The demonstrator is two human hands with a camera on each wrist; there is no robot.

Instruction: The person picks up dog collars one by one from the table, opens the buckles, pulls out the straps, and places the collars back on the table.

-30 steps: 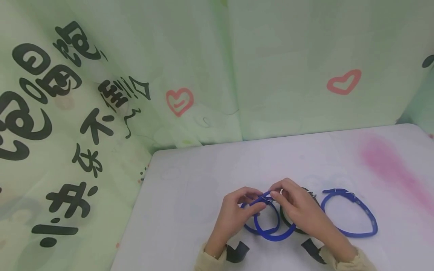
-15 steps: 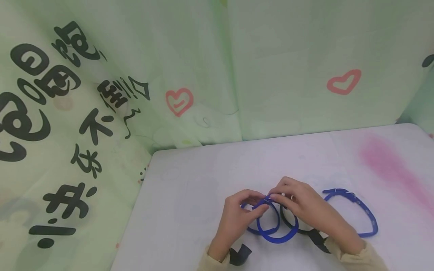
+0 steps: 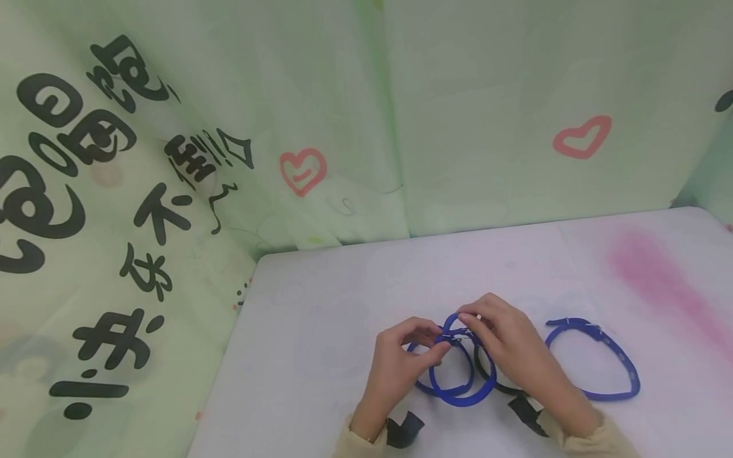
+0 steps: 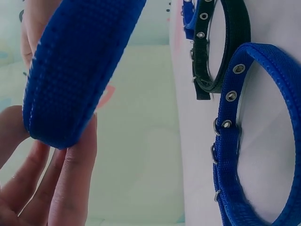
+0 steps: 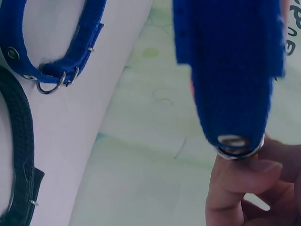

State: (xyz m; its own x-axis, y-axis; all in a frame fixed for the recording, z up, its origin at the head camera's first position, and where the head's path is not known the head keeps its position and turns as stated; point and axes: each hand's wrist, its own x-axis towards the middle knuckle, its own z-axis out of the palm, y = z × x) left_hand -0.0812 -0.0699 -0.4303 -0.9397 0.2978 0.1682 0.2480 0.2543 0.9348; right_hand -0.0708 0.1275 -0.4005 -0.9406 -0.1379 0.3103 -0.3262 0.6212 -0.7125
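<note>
Head view, black character 不, fingers pinching blue collar

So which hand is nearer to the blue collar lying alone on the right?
The right hand: just left of that blue collar, its wrist overlapping the edge in the head view. The left hand is farther left, beyond the right one.
</note>
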